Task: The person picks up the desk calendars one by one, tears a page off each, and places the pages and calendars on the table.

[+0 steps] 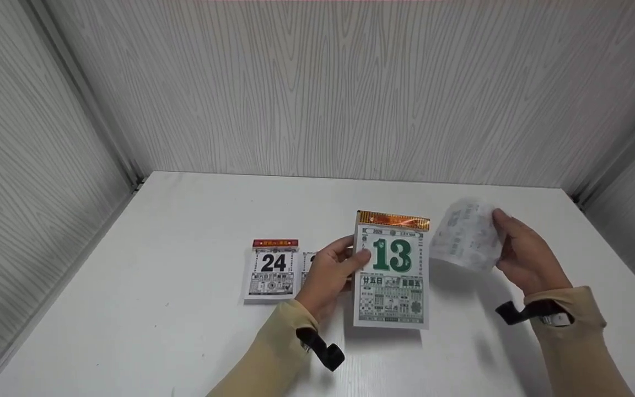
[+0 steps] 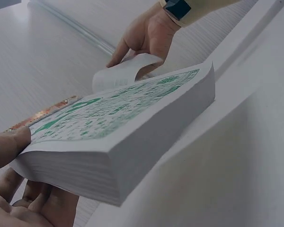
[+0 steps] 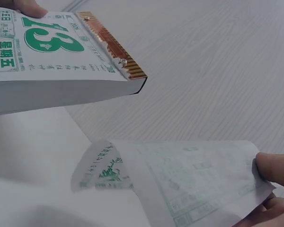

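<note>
My left hand (image 1: 328, 275) grips a thick tear-off calendar (image 1: 392, 275) by its left edge, thumb on the front page and fingers underneath. The page shows a green 13, and a shiny orange-gold strip (image 3: 111, 45) binds the top. To the right, my right hand (image 1: 529, 253) pinches a loose thin sheet (image 1: 466, 234) between thumb and fingers. The sheet is curled and apart from the pad, its green print showing through in the right wrist view. Seen from the left wrist, the pad's page edges (image 2: 75, 172) form a thick block held above the table.
A smaller calendar pad (image 1: 272, 273) with a black 24 and a red top strip lies on the white table (image 1: 185, 331). Beside it, another printed pad (image 1: 307, 262) is mostly hidden behind my left hand. Wood-grain panels (image 1: 317, 88) enclose the back and sides.
</note>
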A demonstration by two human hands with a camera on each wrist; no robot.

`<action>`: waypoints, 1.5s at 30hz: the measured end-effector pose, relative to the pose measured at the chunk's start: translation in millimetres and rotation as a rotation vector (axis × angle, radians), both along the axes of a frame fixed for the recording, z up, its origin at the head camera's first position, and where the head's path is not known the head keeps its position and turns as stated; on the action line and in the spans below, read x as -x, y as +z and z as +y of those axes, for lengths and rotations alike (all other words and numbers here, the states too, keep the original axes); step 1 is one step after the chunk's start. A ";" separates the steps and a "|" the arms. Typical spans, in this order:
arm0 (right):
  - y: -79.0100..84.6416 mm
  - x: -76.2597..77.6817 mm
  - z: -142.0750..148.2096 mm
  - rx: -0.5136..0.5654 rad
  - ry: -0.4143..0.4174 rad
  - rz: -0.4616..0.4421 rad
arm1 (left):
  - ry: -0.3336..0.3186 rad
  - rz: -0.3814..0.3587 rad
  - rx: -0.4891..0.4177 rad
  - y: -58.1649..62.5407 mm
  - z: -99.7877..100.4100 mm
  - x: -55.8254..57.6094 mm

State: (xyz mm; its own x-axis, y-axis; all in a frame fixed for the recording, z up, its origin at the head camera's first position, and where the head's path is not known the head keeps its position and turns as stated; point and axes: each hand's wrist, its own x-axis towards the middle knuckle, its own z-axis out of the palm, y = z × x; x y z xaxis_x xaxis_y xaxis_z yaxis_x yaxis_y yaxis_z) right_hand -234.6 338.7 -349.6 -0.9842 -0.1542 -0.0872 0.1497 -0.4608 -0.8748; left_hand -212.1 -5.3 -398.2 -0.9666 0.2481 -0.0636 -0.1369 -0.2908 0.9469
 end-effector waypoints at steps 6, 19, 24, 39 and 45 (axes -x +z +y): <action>-10.6 -5.0 -1.9 0.024 -0.006 0.046 | 0.021 -0.022 0.007 -2.9 3.2 -1.7; -8.6 -8.9 -15.4 -0.112 -0.146 0.090 | 0.107 0.120 0.220 8.9 9.3 -6.4; -7.1 -8.6 -20.9 -0.187 -0.190 0.093 | 0.111 0.098 0.257 3.6 21.0 -9.4; -6.2 -6.8 -27.3 -0.250 -0.212 0.091 | -0.096 0.250 0.646 -11.8 30.5 -10.2; -5.5 -8.5 -25.3 -0.310 -0.215 0.078 | -0.144 0.316 0.891 -10.4 31.2 -16.4</action>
State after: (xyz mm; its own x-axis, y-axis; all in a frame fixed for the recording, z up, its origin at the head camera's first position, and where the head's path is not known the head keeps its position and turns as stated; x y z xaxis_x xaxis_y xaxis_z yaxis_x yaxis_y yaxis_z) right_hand -226.2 313.4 -355.1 -0.9967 0.0783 -0.0214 0.0064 -0.1863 -0.9825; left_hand -195.7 25.9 -408.6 -0.9355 0.3523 -0.0282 0.1844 0.5546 0.8114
